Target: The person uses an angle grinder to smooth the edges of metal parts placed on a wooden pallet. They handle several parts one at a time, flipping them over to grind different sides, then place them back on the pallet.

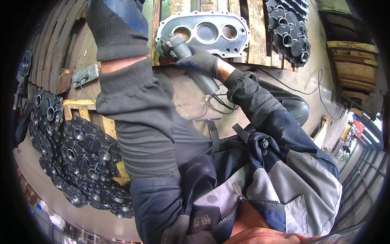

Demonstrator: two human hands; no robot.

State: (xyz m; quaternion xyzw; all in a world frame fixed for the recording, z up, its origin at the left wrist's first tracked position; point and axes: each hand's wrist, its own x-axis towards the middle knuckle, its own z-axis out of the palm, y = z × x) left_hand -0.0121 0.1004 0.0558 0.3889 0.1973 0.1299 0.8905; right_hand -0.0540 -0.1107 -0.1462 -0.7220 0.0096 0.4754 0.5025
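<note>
My right hand (199,62), in a dark knit work glove, is wrapped round the body of an angle grinder (205,83). The grinder's head rests over the left end of a flat silver-grey metal cover (206,33) with three round openings and bolt holes along its rim. My left hand (118,28), in a dark glove with blue coating, is raised close to the camera at the upper left. Its fingers run out past the top edge, so whether it holds anything is hidden. A power cord (221,103) trails from the grinder's rear.
Under the cover lies a wooden pallet (256,32). Several black cast covers are stacked at the upper right (287,34) and lower left (83,156). A power strip (86,76) sits on the floor at left. Cable (298,94) loops across the floor at right, near wooden crates (351,61).
</note>
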